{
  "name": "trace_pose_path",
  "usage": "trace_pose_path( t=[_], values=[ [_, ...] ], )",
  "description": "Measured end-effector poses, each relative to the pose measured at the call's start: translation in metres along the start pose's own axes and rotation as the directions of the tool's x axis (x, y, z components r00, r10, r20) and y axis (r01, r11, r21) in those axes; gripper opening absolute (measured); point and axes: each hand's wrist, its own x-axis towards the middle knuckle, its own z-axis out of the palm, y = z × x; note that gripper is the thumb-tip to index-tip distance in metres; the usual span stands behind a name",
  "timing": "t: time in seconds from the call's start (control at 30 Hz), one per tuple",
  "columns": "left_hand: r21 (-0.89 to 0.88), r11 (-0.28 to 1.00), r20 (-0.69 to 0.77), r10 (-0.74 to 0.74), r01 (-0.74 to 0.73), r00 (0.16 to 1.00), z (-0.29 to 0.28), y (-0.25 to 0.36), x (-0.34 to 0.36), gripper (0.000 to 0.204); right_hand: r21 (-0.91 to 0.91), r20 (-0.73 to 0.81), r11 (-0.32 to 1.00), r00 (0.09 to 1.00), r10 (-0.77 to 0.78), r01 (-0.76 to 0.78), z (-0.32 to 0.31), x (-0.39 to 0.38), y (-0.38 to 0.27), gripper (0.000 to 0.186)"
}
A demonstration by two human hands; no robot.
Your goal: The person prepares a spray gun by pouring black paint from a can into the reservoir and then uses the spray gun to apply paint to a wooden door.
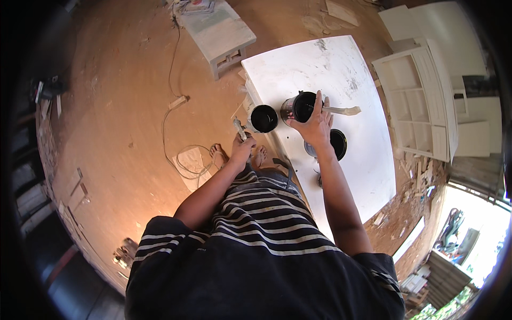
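My left hand (245, 146) is wrapped round a silvery metal tool (239, 129) that looks like a spray gun. Close by its right side is a pale cup (257, 128) with a black inside; the link between the two is hard to make out. With fingers spread, my right hand (317, 127) reaches over the near right side of a dark paint can (288, 110) on the white panel (368, 176). A pale-ended stick or brush (349, 111) juts out to the right beyond these fingers. A second open can (339, 144), black inside, stands behind my right wrist, beside a round lid-like piece (309, 148).
A low worn bench (221, 37) stands beyond the panel's far left. On the brown floor, a cable (164, 133) loops near my feet beside a flat pale sheet (191, 162). White shelving (418, 101) and wood scraps (421, 170) lie at the right.
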Motion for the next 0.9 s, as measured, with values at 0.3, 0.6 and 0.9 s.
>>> trace_pose_path(
  t=[0.3, 0.6, 0.9],
  values=[
    [-0.147, 0.989, -0.055, -0.017, 0.009, 0.998, 0.007, -0.016, 0.010, 0.024, -0.031, 0.070, 0.995, 0.993, -0.091, 0.094, 0.000, 0.005, 0.002, 0.116],
    [-0.093, 0.977, -0.146, 0.176, -0.190, 0.974, 0.005, -0.044, 0.041, 0.038, -0.069, 0.003, 0.929, 0.931, -0.365, 0.365, 0.003, 0.013, -0.015, 0.110],
    [0.004, 0.983, -0.209, 0.178, -0.181, 0.962, -0.002, -0.038, 0.043, 0.035, -0.263, 0.152, 0.897, 0.933, -0.326, 0.356, -0.011, 0.011, -0.050, 0.106]
  ],
)
